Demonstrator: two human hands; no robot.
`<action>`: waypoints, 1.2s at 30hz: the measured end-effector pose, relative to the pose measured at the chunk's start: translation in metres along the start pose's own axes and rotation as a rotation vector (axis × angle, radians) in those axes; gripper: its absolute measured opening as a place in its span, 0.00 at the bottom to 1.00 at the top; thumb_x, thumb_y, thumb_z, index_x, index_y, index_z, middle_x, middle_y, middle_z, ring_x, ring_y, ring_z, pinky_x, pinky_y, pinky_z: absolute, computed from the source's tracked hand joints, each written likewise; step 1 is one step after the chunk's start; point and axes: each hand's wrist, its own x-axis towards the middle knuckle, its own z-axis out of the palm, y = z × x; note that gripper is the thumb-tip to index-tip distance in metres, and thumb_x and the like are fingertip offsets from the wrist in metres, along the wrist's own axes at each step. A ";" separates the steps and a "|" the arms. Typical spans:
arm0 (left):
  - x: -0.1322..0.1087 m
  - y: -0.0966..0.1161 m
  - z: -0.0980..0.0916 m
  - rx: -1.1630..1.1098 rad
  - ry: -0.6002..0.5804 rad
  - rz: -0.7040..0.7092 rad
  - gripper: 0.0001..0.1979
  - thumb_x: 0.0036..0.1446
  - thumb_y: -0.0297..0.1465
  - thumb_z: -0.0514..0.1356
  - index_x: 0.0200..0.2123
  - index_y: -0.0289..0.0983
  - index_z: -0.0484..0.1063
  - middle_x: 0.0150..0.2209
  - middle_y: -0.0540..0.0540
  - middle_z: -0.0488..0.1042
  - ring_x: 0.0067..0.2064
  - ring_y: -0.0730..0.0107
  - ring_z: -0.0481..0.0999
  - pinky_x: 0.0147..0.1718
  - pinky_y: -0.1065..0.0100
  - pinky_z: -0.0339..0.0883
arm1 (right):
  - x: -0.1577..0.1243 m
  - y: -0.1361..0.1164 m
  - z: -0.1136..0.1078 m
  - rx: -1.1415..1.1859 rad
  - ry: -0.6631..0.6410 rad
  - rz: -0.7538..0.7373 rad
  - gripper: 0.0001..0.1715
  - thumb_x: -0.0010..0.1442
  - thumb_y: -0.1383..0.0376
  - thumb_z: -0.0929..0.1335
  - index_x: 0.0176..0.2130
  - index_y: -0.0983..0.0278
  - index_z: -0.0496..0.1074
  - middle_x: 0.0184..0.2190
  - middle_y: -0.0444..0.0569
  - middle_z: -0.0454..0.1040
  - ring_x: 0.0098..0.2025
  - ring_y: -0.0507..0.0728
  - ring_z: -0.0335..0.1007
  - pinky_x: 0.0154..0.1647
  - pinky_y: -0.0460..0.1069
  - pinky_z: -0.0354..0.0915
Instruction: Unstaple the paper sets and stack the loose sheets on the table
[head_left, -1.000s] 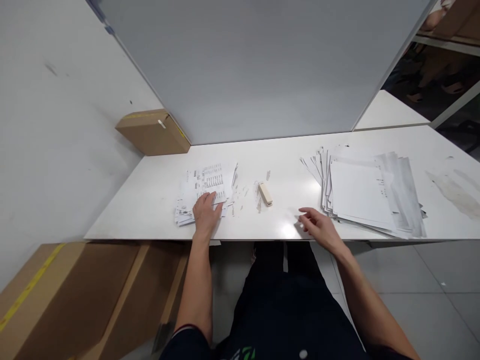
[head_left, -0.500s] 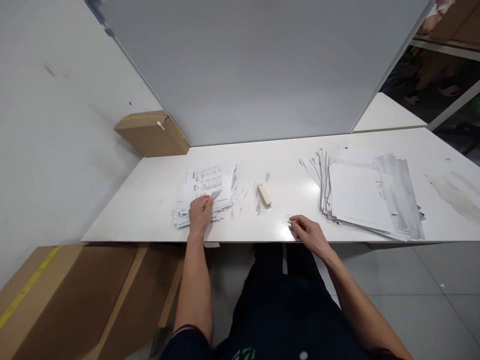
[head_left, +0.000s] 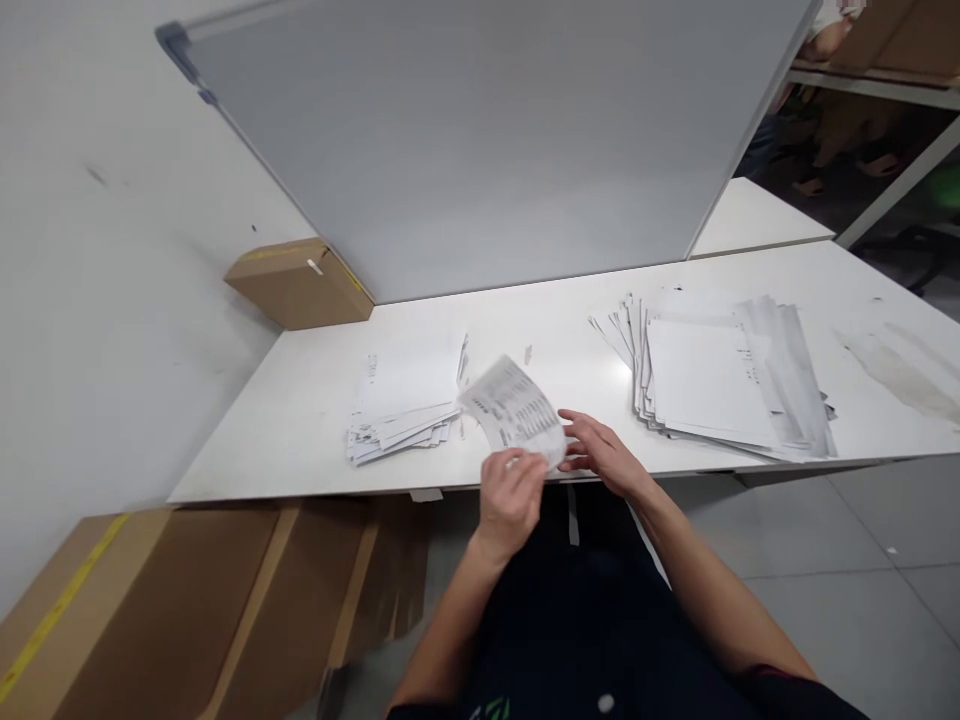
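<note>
A printed sheet of paper (head_left: 517, 408) is pinched at its near edge by my left hand (head_left: 512, 492), above the table's front edge. It bends and looks slightly blurred. My right hand (head_left: 604, 452) is at the sheet's right edge with fingers apart; whether the fingertips touch the paper I cannot tell. To the left lies a loose paper stack (head_left: 409, 400), its sheets uneven at the near side. A larger, fanned pile of papers (head_left: 709, 385) rests to the right of my right hand. The cream stapler-like object seen earlier is hidden behind the held sheet.
The white table (head_left: 300, 430) meets a whiteboard (head_left: 480, 150) at the back. A cardboard box (head_left: 300, 285) stands at the back left corner. Big cardboard boxes (head_left: 187, 600) sit on the floor at left. Part of a person shows beyond, at upper right.
My left hand has lifted the printed sheet off the left stack and carried it right, before my body. My right hand has turned toward it with fingers spread. The view has shifted slightly.
</note>
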 end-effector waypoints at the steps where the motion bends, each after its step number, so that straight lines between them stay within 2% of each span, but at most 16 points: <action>1: -0.005 0.006 0.008 -0.003 -0.054 0.040 0.13 0.54 0.25 0.56 0.42 0.42 0.72 0.40 0.46 0.76 0.46 0.60 0.69 0.46 0.56 0.61 | 0.002 0.003 -0.002 -0.039 0.009 -0.005 0.26 0.56 0.50 0.62 0.48 0.64 0.66 0.40 0.51 0.73 0.35 0.55 0.71 0.33 0.49 0.68; 3: -0.012 0.010 0.020 -0.030 -0.126 0.060 0.13 0.54 0.28 0.57 0.43 0.43 0.72 0.42 0.46 0.76 0.48 0.58 0.68 0.46 0.55 0.61 | 0.005 0.012 -0.009 -0.129 0.051 0.003 0.20 0.54 0.53 0.64 0.38 0.66 0.70 0.30 0.47 0.74 0.31 0.55 0.70 0.30 0.48 0.66; 5: -0.015 0.004 0.023 -0.096 -0.132 -0.003 0.12 0.54 0.31 0.57 0.43 0.43 0.72 0.43 0.45 0.74 0.49 0.58 0.68 0.48 0.54 0.61 | 0.003 0.021 -0.016 -0.163 0.102 0.034 0.17 0.54 0.54 0.64 0.32 0.66 0.69 0.25 0.46 0.72 0.28 0.55 0.68 0.27 0.48 0.65; 7: -0.015 -0.006 0.021 -0.182 -0.044 -0.184 0.12 0.56 0.34 0.56 0.43 0.41 0.71 0.45 0.43 0.73 0.50 0.60 0.68 0.49 0.55 0.62 | -0.001 0.026 -0.023 -0.157 0.138 0.045 0.17 0.55 0.53 0.63 0.31 0.65 0.67 0.24 0.45 0.71 0.27 0.55 0.68 0.28 0.48 0.65; 10: -0.009 -0.022 0.015 -0.366 0.148 -0.600 0.16 0.57 0.38 0.54 0.47 0.38 0.67 0.45 0.40 0.70 0.48 0.63 0.70 0.46 0.59 0.65 | -0.009 0.022 -0.027 -0.256 0.164 -0.046 0.16 0.58 0.54 0.60 0.32 0.64 0.65 0.27 0.45 0.71 0.30 0.55 0.68 0.31 0.48 0.64; 11: -0.005 -0.026 0.013 -0.457 0.174 -0.707 0.20 0.56 0.39 0.54 0.49 0.37 0.64 0.46 0.39 0.70 0.48 0.63 0.70 0.45 0.60 0.66 | -0.012 0.016 -0.026 -0.344 0.171 -0.096 0.16 0.59 0.54 0.59 0.31 0.63 0.65 0.27 0.45 0.70 0.30 0.55 0.67 0.30 0.48 0.63; 13: 0.003 -0.033 0.011 -0.662 0.147 -0.816 0.27 0.54 0.41 0.56 0.55 0.38 0.57 0.49 0.37 0.68 0.49 0.64 0.70 0.46 0.62 0.66 | -0.019 0.000 -0.023 -0.581 0.160 -0.220 0.15 0.61 0.57 0.57 0.30 0.63 0.64 0.26 0.45 0.69 0.30 0.54 0.65 0.30 0.47 0.61; 15: 0.011 -0.038 0.010 -0.821 0.101 -0.830 0.34 0.53 0.42 0.58 0.60 0.40 0.49 0.52 0.36 0.66 0.52 0.64 0.68 0.47 0.64 0.65 | -0.026 -0.024 -0.020 -0.853 0.112 -0.350 0.13 0.63 0.62 0.55 0.33 0.62 0.64 0.28 0.46 0.69 0.30 0.54 0.63 0.30 0.48 0.58; 18: 0.021 -0.043 0.008 -0.882 0.107 -0.804 0.40 0.51 0.41 0.60 0.62 0.44 0.42 0.54 0.36 0.63 0.53 0.64 0.68 0.48 0.63 0.64 | -0.036 -0.064 -0.015 -1.280 0.064 -0.490 0.13 0.61 0.73 0.55 0.38 0.63 0.65 0.32 0.50 0.69 0.32 0.55 0.62 0.30 0.48 0.55; 20: 0.023 -0.046 0.007 -0.832 0.140 -0.753 0.42 0.48 0.40 0.62 0.62 0.46 0.41 0.56 0.37 0.60 0.53 0.63 0.67 0.49 0.62 0.64 | -0.039 -0.085 -0.011 -1.536 0.081 -0.528 0.15 0.55 0.79 0.55 0.34 0.64 0.65 0.29 0.50 0.67 0.30 0.55 0.60 0.28 0.49 0.52; 22: 0.023 -0.048 0.007 -0.773 0.139 -0.676 0.42 0.46 0.38 0.64 0.61 0.47 0.44 0.58 0.38 0.58 0.57 0.62 0.64 0.51 0.61 0.62 | -0.038 -0.097 -0.007 -1.702 0.089 -0.551 0.16 0.50 0.82 0.57 0.31 0.65 0.64 0.26 0.50 0.65 0.28 0.55 0.58 0.27 0.49 0.49; 25: 0.019 -0.049 0.011 -0.748 0.021 -0.586 0.28 0.48 0.36 0.62 0.54 0.43 0.61 0.56 0.41 0.63 0.59 0.60 0.61 0.55 0.59 0.57 | -0.029 -0.098 0.002 -1.814 0.061 -0.553 0.16 0.49 0.83 0.58 0.31 0.65 0.64 0.26 0.50 0.65 0.29 0.56 0.59 0.26 0.50 0.47; 27: 0.015 -0.050 0.017 -0.770 -0.044 -0.616 0.19 0.50 0.36 0.61 0.45 0.38 0.70 0.51 0.41 0.70 0.56 0.59 0.65 0.54 0.57 0.57 | -0.023 -0.093 0.006 -1.858 0.035 -0.519 0.15 0.49 0.82 0.60 0.33 0.65 0.64 0.27 0.51 0.65 0.29 0.57 0.60 0.26 0.49 0.46; 31: 0.012 -0.052 0.025 -0.828 -0.062 -0.722 0.16 0.50 0.38 0.60 0.40 0.35 0.73 0.42 0.42 0.76 0.47 0.58 0.72 0.50 0.57 0.62 | -0.018 -0.088 0.007 -1.902 -0.004 -0.465 0.16 0.48 0.82 0.60 0.34 0.65 0.64 0.26 0.50 0.67 0.28 0.56 0.59 0.25 0.49 0.45; 36: 0.014 -0.051 0.023 -0.826 -0.011 -0.653 0.16 0.53 0.38 0.57 0.42 0.36 0.72 0.43 0.43 0.75 0.48 0.61 0.72 0.50 0.59 0.61 | -0.019 -0.091 0.006 -1.866 0.008 -0.504 0.15 0.49 0.82 0.60 0.33 0.64 0.63 0.25 0.48 0.67 0.29 0.56 0.59 0.26 0.49 0.45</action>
